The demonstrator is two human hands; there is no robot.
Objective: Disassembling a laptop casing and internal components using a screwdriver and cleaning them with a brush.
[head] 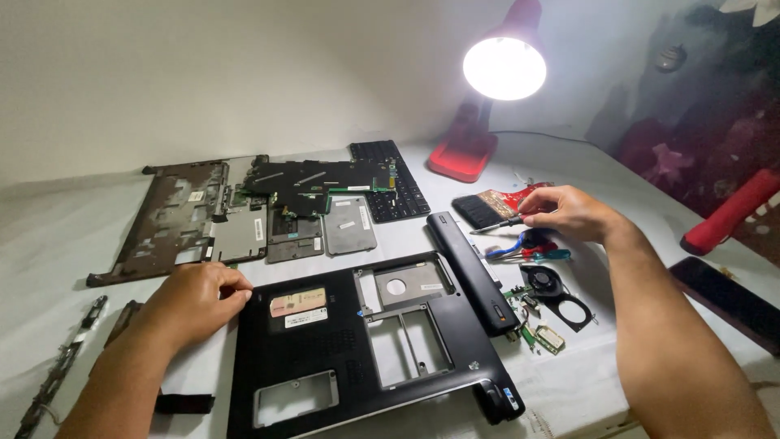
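Tabletop (73, 219) white, lamp-lit (red lamp (487, 89)) | left hand (199, 297) curled, touching laptop base (366, 349) corner | right hand (569, 213) gripping screwdriver (497, 225)

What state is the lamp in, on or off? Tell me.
On. The lamp head glows bright white and lights the table.

We are seeing two stickers lying on the black laptop base (325, 358): a pinkish-tan rectangular label (297, 301) and a white rectangular label (306, 318) touching just below it. A small blue-and-white sticker (509, 397) is sitting at the base's hinge corner. White labels are showing on the grey cover plate (348, 223). At right, a dark flat slab (725, 301) is lying, possibly a phone screen.
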